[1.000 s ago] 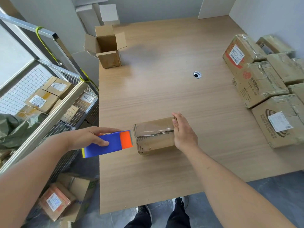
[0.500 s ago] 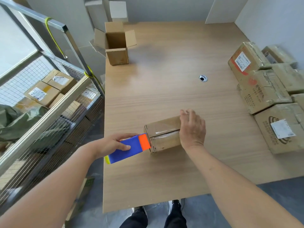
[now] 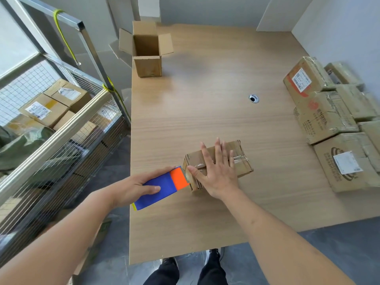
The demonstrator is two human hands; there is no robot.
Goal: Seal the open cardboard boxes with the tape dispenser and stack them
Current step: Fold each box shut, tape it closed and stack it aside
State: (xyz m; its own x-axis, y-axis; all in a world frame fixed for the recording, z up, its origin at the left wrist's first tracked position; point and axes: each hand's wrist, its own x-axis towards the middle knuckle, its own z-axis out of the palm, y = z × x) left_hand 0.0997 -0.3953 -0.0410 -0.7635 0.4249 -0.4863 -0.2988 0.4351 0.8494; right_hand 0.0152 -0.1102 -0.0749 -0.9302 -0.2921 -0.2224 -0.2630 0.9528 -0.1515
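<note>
Pressing my right hand (image 3: 219, 173) flat, fingers spread, on the small box (image 3: 240, 161) near the table's (image 3: 205, 99) front left edge, I am gripping the tape dispenser (image 3: 162, 187) in my left hand (image 3: 133, 187), its orange end touching the box's left face. An open box (image 3: 147, 52) is standing at the far left corner.

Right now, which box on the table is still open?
The small box at the far left corner of the table: its flaps stand up. The box under the right hand and the pile on the right are closed.
</note>
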